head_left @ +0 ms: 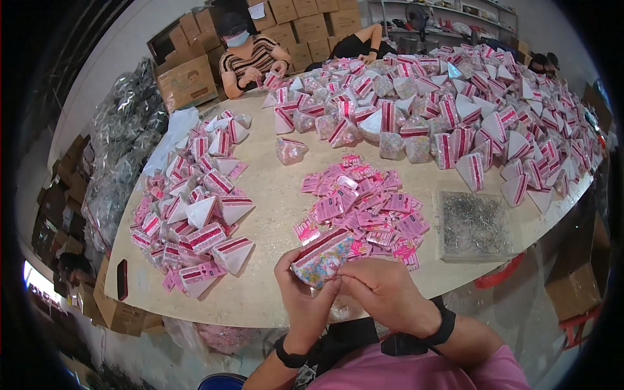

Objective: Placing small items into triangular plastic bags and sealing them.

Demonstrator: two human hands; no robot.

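My left hand (pixel 300 298) grips a cake-slice-shaped wedge (pixel 323 261) from its left side, thumb underneath. The wedge has a dark red glittery band along its upper edge and a pale, multicoloured speckled face. At its lower right corner, my right hand (pixel 380 287) is closed in a pinch. Whatever small piece sits between those fingertips is hidden. Just beyond my hands lies a loose heap of small pink printed cards (pixel 364 205). A clear plastic box (pixel 478 227) of many thin silvery metal pieces stands to the right of the cards.
Similar wedges form a pile (pixel 207 198) at the left and a much larger heap (pixel 422 120) across the far right. One wedge (pixel 290 150) lies apart mid-table. A dark phone-like object (pixel 122 279) rests at the left edge. Across the table, a masked person (pixel 250 57) handles a piece.
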